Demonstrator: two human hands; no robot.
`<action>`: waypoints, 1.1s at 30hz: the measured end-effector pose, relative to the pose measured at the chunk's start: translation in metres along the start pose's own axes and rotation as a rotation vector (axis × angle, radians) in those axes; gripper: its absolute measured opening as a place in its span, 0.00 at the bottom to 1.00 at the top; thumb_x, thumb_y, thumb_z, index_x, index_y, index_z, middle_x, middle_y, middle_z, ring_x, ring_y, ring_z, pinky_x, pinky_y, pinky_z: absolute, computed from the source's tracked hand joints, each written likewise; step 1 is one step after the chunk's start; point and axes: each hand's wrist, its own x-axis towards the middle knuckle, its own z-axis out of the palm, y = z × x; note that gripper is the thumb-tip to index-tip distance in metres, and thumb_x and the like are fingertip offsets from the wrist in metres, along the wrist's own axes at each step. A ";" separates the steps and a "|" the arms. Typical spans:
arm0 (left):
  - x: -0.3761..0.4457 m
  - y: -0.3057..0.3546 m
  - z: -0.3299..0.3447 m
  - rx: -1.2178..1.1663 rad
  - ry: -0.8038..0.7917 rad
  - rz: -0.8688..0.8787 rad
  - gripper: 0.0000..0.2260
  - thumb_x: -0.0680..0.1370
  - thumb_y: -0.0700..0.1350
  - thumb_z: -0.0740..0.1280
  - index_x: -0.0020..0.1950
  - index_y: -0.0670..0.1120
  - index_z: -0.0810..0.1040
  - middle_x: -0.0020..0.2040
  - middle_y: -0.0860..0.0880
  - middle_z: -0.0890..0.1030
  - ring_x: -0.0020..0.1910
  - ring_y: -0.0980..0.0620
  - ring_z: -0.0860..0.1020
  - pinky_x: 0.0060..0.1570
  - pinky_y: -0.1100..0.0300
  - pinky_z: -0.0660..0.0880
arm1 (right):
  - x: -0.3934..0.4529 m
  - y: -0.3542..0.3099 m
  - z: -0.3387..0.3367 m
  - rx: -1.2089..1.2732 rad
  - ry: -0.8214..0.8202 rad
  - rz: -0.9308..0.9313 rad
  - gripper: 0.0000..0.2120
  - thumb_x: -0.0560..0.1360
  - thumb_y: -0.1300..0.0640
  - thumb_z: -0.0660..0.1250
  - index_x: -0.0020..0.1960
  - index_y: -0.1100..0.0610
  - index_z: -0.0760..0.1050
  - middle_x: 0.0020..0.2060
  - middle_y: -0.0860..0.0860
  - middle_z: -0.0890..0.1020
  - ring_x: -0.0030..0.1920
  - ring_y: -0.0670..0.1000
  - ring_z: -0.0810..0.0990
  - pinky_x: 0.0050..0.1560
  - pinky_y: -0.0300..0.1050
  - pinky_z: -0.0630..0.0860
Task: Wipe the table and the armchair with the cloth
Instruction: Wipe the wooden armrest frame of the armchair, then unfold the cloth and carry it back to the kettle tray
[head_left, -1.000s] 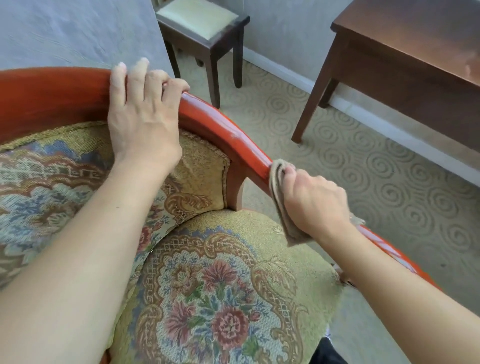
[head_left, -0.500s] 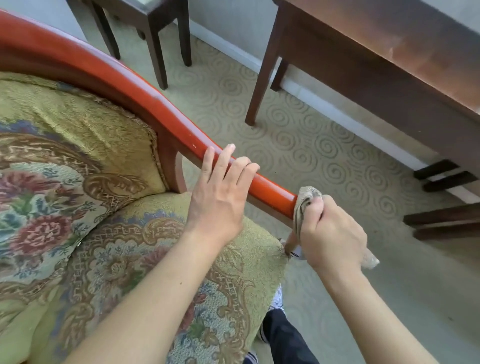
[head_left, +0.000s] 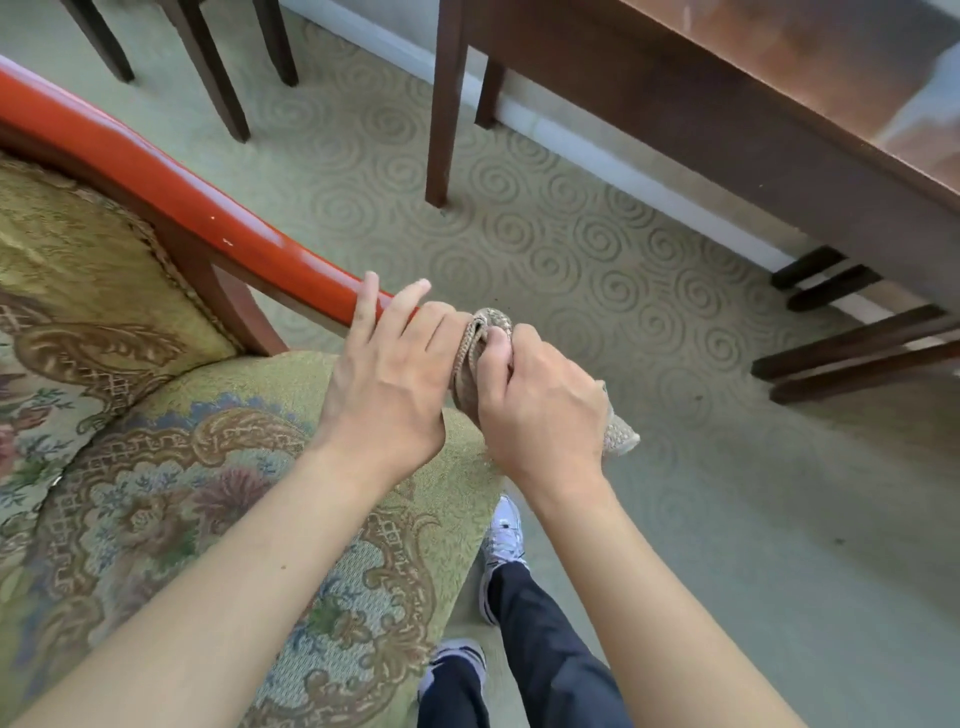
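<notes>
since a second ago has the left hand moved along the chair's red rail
Yes. The left hand has slid down the red rail, from the curved back to the front end, beside the cloth in the right hand.

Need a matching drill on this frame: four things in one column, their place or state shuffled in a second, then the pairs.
Things:
1. cloth
2. left hand
3. table
4. shoes

Places or states:
A. on the carpet beside the seat's front edge
B. bunched in the right hand at the armrest's front end
C. against the wall, upper right
D. resting on the red armrest, fingers over it

Pairs: 1-B, 2-D, 3-C, 4-A
</notes>
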 end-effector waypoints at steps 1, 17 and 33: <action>-0.001 0.011 0.001 -0.012 -0.009 0.009 0.26 0.68 0.42 0.55 0.65 0.42 0.75 0.60 0.44 0.79 0.71 0.37 0.71 0.77 0.38 0.49 | -0.005 0.011 -0.004 0.033 -0.001 0.003 0.16 0.80 0.47 0.50 0.37 0.53 0.61 0.27 0.53 0.76 0.30 0.60 0.75 0.33 0.49 0.65; 0.033 0.113 -0.088 -0.725 -0.290 -0.213 0.15 0.81 0.60 0.57 0.52 0.55 0.79 0.47 0.57 0.82 0.50 0.55 0.79 0.53 0.54 0.73 | 0.010 0.073 -0.124 0.466 -0.112 0.399 0.19 0.83 0.45 0.53 0.35 0.48 0.68 0.30 0.44 0.77 0.36 0.45 0.74 0.38 0.45 0.64; 0.088 0.285 -0.265 -0.838 -0.024 -0.084 0.04 0.74 0.52 0.71 0.48 0.54 0.81 0.41 0.55 0.84 0.43 0.55 0.82 0.47 0.55 0.79 | 0.036 0.124 -0.400 0.737 -0.332 -0.078 0.33 0.72 0.53 0.66 0.75 0.39 0.61 0.73 0.38 0.67 0.70 0.38 0.69 0.65 0.37 0.71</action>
